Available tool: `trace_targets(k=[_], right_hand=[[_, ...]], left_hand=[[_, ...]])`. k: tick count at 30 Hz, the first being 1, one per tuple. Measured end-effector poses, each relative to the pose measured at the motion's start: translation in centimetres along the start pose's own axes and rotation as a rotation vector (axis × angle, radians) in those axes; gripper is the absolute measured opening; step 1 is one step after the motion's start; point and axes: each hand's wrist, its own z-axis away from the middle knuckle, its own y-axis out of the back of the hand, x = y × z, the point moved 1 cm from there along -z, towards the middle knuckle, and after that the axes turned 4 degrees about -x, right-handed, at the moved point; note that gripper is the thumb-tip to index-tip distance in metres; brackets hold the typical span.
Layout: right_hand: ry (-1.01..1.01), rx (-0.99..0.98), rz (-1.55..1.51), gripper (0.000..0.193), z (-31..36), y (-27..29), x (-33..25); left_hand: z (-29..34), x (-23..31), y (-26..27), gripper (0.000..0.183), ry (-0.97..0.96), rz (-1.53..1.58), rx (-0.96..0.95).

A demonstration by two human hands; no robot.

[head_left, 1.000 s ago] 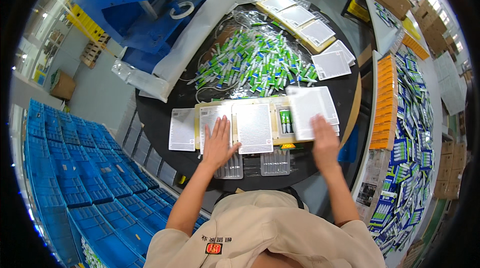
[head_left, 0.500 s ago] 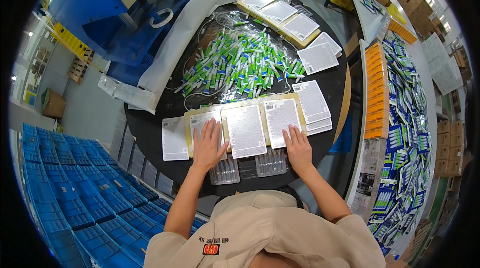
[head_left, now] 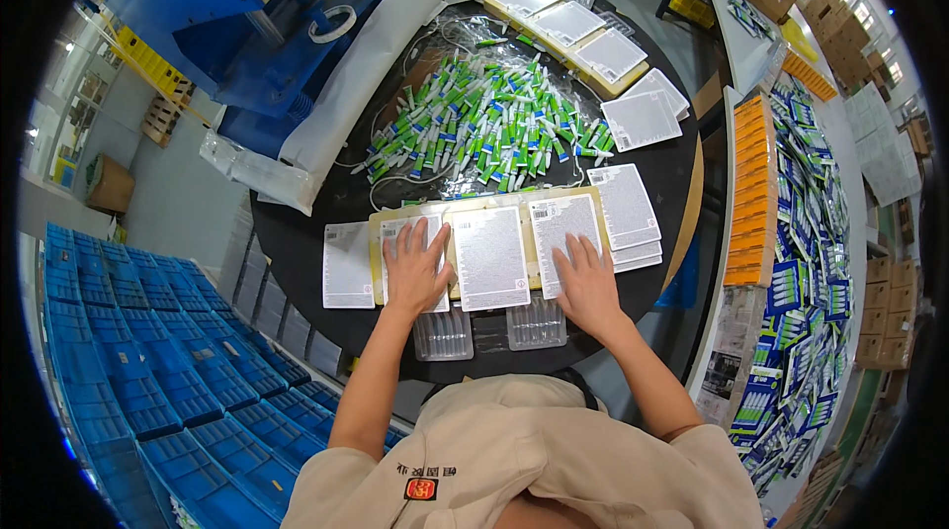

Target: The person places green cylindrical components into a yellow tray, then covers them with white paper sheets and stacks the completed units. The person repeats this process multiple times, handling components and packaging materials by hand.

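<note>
My left hand lies with fingers spread on a white printed card, and my right hand rests flat, fingers apart, on the lower part of another white card. Between them lies a middle card. All three cards sit in a row on a long yellow tray. Clear ribbed plastic blisters, a left one and a right one, lie toward me from the tray. A loose card is at the left end; a stack of cards is at the right.
Behind the tray is a heap of green-and-white tubes on the round black table. A second yellow tray carries cards at the far right. A blue machine stands at the far left, blue crates near left, packed cards at right.
Both hands have slid slightly farther up over their cards, the right one now reaching well onto its card. The view has shifted a little; the cards and tray keep their arrangement.
</note>
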Motion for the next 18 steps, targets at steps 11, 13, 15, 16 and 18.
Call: trace_targets(k=[11,13,15,16,18], right_hand=[[-0.129,0.117,-0.011,0.069,-5.6,-3.3,-0.2],[-0.149,0.147,0.059,0.068,-5.7,-3.8,-0.7],[-0.152,0.202,0.177,0.068,-6.0,-4.1,-1.4],[-0.151,0.2,0.181,0.068,-6.0,-4.1,-1.6],[-0.148,0.188,0.209,0.068,-6.2,-4.2,-1.7]], left_hand=[[0.0,0.5,-1.7,0.065,-0.022,-0.173,0.149],[0.2,0.7,-1.5,0.064,-0.028,-0.16,0.184],[0.2,0.8,-1.3,0.063,-0.022,-0.147,0.195],[0.4,0.9,-1.2,0.062,-0.016,-0.134,0.194],[0.4,1.1,-1.1,0.062,-0.021,-0.145,0.176]])
